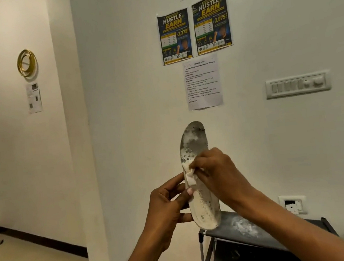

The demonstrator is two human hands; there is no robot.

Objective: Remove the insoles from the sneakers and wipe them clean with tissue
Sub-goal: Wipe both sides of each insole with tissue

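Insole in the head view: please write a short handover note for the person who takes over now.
Left hand grips the insole at its lower half, held upright.
Right hand pinches the tissue against the insole's middle.
Done: this insole is removed.
Left: the grey, dirty upper end needs wiping; the sneakers and the other insole are not in view.

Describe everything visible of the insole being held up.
The insole is off-white and foam-like, held upright on end in front of the wall. Its upper half is heavily soiled with grey-black patches. The lower half is paler, with faint printed lettering running lengthwise and a few dark specks. The left hand grips its left edge in the lower half, thumb on the face. The right hand presses a crumpled tissue against its middle.
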